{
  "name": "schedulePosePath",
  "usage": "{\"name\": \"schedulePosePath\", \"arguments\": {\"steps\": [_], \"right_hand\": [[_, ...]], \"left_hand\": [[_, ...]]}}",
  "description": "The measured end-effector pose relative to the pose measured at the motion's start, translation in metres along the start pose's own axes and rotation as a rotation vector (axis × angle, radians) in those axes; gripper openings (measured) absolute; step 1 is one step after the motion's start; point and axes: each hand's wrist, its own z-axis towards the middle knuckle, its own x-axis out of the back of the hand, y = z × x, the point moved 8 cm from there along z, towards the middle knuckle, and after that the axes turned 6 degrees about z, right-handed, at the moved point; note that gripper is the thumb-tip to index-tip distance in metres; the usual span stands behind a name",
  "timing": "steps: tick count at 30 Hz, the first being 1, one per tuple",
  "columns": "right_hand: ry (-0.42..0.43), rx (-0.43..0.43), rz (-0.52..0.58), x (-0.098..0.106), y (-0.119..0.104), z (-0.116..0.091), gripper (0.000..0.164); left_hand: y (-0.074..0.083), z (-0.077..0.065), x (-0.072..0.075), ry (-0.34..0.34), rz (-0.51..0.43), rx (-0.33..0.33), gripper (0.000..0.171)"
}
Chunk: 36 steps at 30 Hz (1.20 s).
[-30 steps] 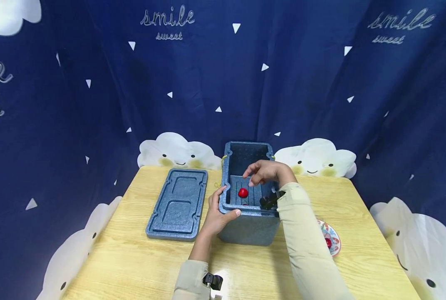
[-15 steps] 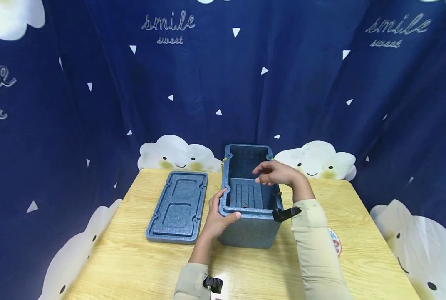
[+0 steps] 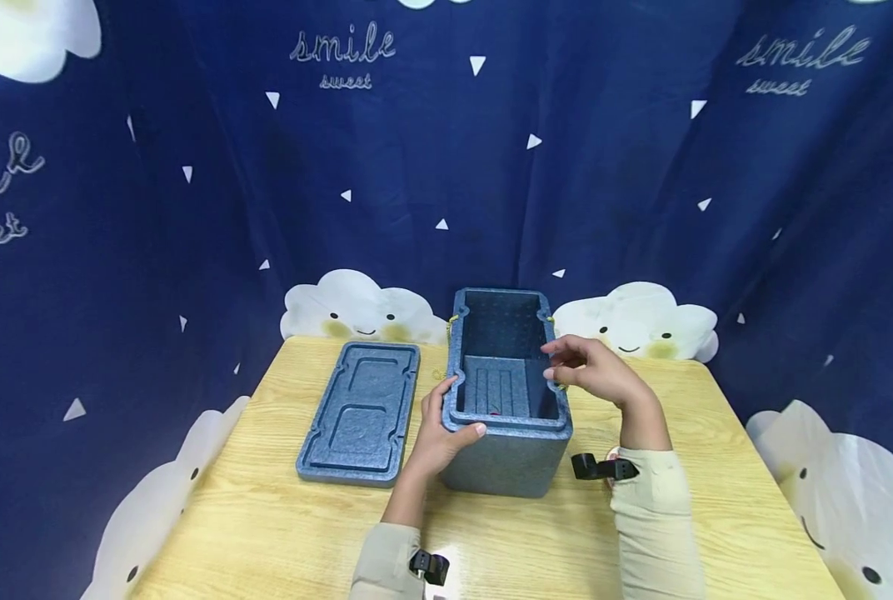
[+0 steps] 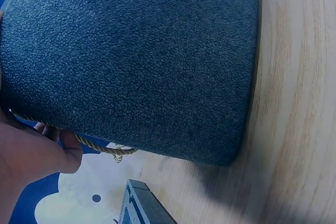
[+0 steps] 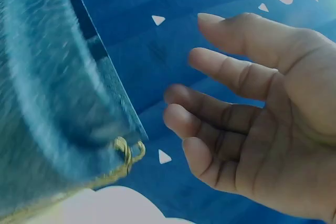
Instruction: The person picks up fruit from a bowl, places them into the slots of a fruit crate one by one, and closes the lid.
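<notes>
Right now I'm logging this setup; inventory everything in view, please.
box: one, blue-grey, open-topped, on the table
lid: one, blue-grey, left of the box
small object: one, red, inside the box
cord: count unclear, yellow, at the box's sides
mostly hidden item: one, white and red, right of the box
table: one, pale wood, under the box
curtain: count unclear, dark blue, white prints, around the table
left hand: one, bare, gripping the box's near-left corner
right hand: one, bare, empty, by the box's right rim
sleeves: two, beige, on the forearms
wrist cameras: two, black, at the cuffs
</notes>
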Motion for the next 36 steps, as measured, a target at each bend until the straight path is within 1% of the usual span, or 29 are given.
{"name": "schedulePosePath", "arguments": {"steps": [4, 8, 13, 18, 24, 31, 36], "right_hand": [[0.071, 0.012, 0.030, 0.007, 0.004, -0.017, 0.039], [0.111, 0.041, 0.077, 0.011, 0.007, -0.030, 0.037], [0.156, 0.058, 0.075, 0.015, 0.013, -0.043, 0.035], [0.205, 0.016, 0.080, 0.017, 0.024, -0.059, 0.036], [0.250, -0.032, 0.075, 0.018, 0.036, -0.078, 0.040], [0.261, -0.073, 0.079, 0.017, 0.054, -0.095, 0.040], [0.260, -0.091, 0.126, 0.013, 0.065, -0.103, 0.042]], "left_hand": [[-0.001, 0.001, 0.000, -0.001, 0.007, 0.012, 0.082], [-0.002, 0.001, 0.000, -0.005, 0.006, 0.012, 0.082], [-0.002, 0.001, 0.001, -0.003, 0.012, 0.015, 0.082], [0.001, 0.001, 0.000, -0.010, 0.012, 0.007, 0.082], [0.001, 0.000, 0.000, -0.008, 0.017, 0.016, 0.082], [0.001, -0.001, -0.002, -0.022, 0.012, 0.022, 0.082], [-0.001, 0.001, -0.001, -0.016, 0.007, 0.016, 0.082]]}}
